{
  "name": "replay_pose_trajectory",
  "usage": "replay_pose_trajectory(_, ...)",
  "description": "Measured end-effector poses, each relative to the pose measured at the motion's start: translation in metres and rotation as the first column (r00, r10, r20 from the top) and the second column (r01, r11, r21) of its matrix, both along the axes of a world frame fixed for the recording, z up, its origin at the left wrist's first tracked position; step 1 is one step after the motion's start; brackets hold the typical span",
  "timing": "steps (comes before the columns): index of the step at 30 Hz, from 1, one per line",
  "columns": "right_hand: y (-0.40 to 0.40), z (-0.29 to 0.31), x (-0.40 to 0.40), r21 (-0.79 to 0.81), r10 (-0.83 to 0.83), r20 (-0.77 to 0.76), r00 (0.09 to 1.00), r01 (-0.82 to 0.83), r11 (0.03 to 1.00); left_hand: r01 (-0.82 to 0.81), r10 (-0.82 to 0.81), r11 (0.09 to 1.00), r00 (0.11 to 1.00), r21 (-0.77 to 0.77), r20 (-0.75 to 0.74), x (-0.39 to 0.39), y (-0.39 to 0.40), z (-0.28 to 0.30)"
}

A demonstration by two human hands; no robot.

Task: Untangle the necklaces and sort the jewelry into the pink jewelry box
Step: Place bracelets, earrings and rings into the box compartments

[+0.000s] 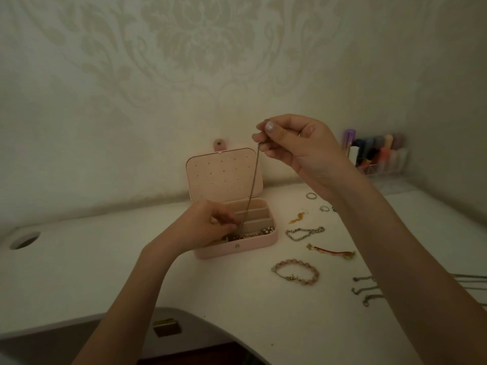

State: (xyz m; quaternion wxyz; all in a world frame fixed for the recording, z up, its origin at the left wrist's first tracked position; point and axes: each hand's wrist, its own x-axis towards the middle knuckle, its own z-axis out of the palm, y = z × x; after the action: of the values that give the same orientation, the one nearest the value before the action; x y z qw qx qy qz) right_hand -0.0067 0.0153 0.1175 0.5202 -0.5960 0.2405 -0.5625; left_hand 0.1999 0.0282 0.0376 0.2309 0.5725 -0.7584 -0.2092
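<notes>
Chain (253, 177): long axis near-vertical, taut; top pinched by right hand (295, 148), bottom pinched by left hand (208, 225) over open box (237, 248) on table (79, 259).

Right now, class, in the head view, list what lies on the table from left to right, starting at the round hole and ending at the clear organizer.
Round cable hole → pink jewelry box → silver chain bracelet → red cord bracelet → clear organizer of small bottles.
</notes>
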Motion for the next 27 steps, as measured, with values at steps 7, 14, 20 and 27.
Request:
replay_pose_trajectory(7, 0.001, -0.002, 0.003, 0.011, 0.031, -0.009, 0.999, -0.031, 0.999, -0.037, 0.040, 0.998, 0.998, -0.051, 0.056, 0.015, 0.009, -0.005)
replay_pose_trajectory(14, 0.000, -0.003, 0.005, 0.016, 0.053, -0.002, 0.999, -0.053, 0.998, -0.034, 0.038, 0.999, 0.986, -0.030, 0.160, 0.013, 0.008, -0.008)
replay_pose_trajectory(20, 0.000, -0.004, 0.006, 0.009, 0.066, -0.012, 0.998, -0.066, 0.998, -0.028, 0.031, 0.996, 0.999, -0.079, 0.036, 0.007, 0.006, -0.007)
replay_pose_trajectory(27, -0.001, -0.009, 0.010, 0.005, 0.072, -0.040, 0.997, -0.072, 0.997, 0.143, -0.103, 0.986, 0.924, 0.081, -0.368, -0.016, 0.016, 0.012)
